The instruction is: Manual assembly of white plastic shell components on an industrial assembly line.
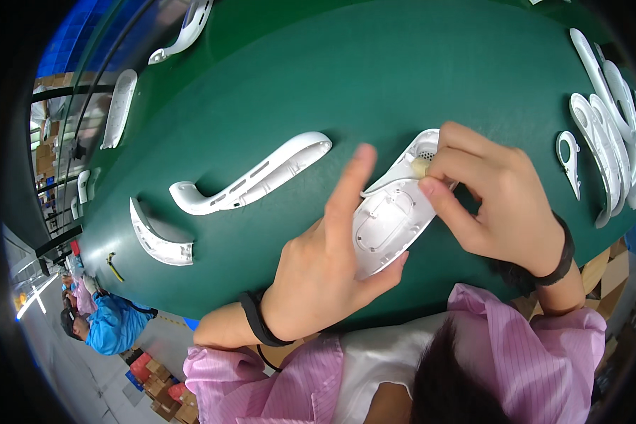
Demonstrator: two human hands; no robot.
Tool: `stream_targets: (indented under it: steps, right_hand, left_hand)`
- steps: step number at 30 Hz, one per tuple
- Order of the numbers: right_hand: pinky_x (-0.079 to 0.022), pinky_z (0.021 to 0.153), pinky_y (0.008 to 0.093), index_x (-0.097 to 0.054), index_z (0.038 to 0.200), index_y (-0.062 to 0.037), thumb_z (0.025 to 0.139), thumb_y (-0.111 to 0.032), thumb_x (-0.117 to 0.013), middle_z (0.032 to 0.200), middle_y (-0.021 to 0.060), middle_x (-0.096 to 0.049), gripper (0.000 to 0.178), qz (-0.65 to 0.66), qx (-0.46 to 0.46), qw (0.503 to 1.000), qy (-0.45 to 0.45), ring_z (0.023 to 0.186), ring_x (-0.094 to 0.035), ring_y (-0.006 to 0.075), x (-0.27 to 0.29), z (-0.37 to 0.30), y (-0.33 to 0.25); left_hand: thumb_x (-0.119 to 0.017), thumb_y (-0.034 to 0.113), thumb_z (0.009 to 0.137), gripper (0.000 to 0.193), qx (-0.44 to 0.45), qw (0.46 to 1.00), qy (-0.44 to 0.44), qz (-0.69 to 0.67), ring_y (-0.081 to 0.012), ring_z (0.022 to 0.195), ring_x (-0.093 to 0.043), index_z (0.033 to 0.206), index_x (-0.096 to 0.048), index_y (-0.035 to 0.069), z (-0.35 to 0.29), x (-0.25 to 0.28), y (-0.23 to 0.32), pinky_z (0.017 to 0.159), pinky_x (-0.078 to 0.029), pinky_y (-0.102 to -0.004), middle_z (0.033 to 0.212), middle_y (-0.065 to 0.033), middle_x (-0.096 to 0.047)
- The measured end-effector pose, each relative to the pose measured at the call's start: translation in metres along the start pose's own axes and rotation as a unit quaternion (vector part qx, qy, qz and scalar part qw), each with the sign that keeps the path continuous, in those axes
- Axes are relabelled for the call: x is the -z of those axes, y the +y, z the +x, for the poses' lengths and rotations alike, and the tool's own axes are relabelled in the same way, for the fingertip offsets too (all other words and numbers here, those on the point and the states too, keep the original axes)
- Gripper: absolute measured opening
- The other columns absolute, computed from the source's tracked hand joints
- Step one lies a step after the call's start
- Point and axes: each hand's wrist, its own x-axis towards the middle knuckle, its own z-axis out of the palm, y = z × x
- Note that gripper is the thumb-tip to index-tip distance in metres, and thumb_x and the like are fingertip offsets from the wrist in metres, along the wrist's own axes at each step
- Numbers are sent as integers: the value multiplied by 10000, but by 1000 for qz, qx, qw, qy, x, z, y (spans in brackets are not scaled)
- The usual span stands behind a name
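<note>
Head cam: left hand (318,268) grips the white plastic shell (389,219) on the green table (261,85), long axis running lower-left to upper-right. Right hand (502,198) sits at its far end, pinching a small yellowish pad (420,167) against the mesh there.

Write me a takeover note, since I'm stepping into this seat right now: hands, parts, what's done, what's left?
Left hand: steadies the white plastic shell on the green table, inside face up.
Right hand: pinches a small yellowish piece at the shell's perforated end.
Nearby: curved shell and short curved piece to the left; stacked white parts to the right.
Done: shell positioned. Left: the piece does not look seated yet.
</note>
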Motion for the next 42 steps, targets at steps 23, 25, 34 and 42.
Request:
stream_targets:
  steps: [23,25,34,42]
  right_hand:
    - [-442,497,350,-655,781,-57,638,-90,-818,822,28,-595,219,-80,80,994,1,588,-584,239,10,-4,18]
    - [-462,517,362,-661,794,-65,682,-133,-804,852,14,-611,194,-87,80,993,-5,622,-614,249,10,-4,18]
    - [-485,543,344,-706,824,-67,664,-171,-858,763,69,-586,244,-113,113,986,46,590,-599,247,29,-1,8]
    - [-433,560,282,-707,958,6,790,-124,-808,797,83,-600,236,-260,108,924,260,644,-586,189,77,102,41]
  left_hand:
    - [-825,135,699,579,3,997,-33,76,-260,789,-730,1248,-646,98,18,7,7,648,-578,-336,1030,-135,-724]
    - [-826,145,702,578,-1,997,-30,73,-264,800,-729,1250,-647,105,19,7,6,659,-579,-331,1047,-136,-723]
    - [-805,273,777,748,-66,989,45,122,-300,925,-633,1440,-502,108,3,30,15,754,-552,-384,1206,-134,-592]
    - [-756,183,812,433,-119,932,241,244,-359,1108,-536,1199,-623,40,-17,103,-12,940,-437,-437,1225,-175,-570]
